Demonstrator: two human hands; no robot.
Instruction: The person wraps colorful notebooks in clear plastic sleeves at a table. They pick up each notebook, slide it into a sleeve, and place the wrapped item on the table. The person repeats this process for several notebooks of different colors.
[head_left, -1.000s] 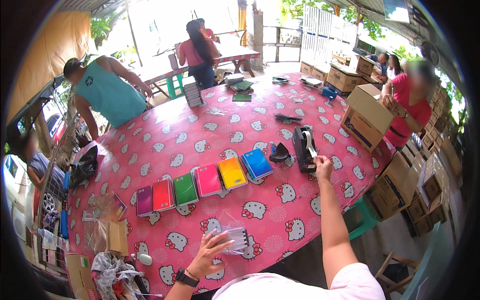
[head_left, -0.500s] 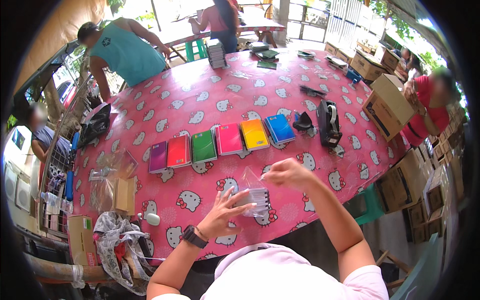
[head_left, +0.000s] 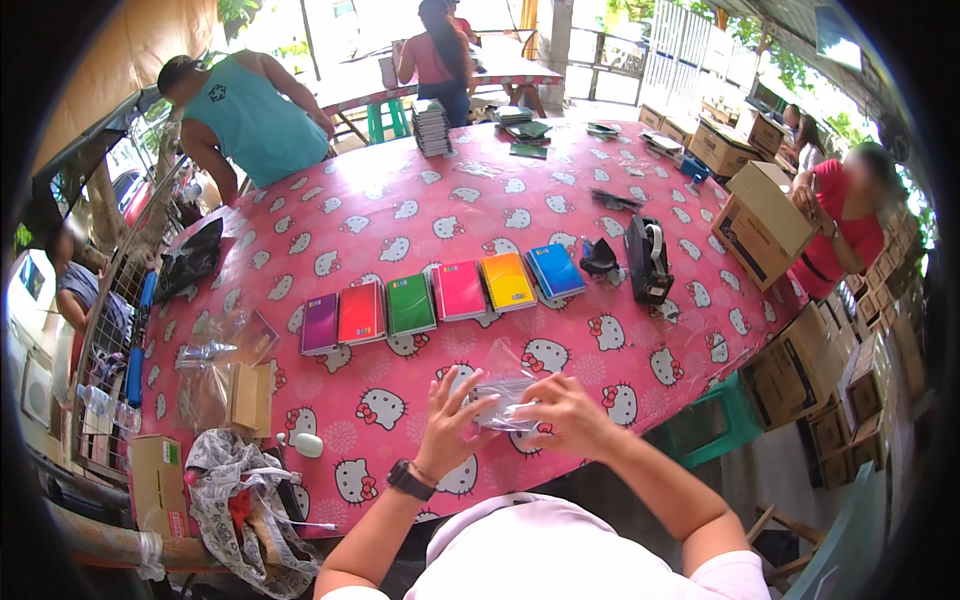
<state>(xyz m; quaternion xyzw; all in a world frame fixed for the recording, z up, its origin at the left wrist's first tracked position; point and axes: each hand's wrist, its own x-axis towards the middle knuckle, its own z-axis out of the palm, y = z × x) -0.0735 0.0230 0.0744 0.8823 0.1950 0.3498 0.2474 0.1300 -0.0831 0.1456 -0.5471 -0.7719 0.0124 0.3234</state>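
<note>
While I watched remotely, clear plastic-wrapped bundle (head_left: 507, 392) lay on pink table (head_left: 560, 470), nearer than 6 notebooks (head_left: 410, 304). Left hand (head_left: 449, 424), half open, fingers spread, touched its left side, apparently steadying it; right hand (head_left: 572, 414) bent fingers over right side, grip unclear.

The right hand (head_left: 568, 416) partly hides the clear packet (head_left: 506, 388), contents seemingly blurred.

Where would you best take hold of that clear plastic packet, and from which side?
Grip the clear plastic packet probably by the fuller body, from both sides: left hand from the left, right hand from the right. Its far end is loose, peaked film that would likely crumple if pinched, while the body looks bulkier.
</note>
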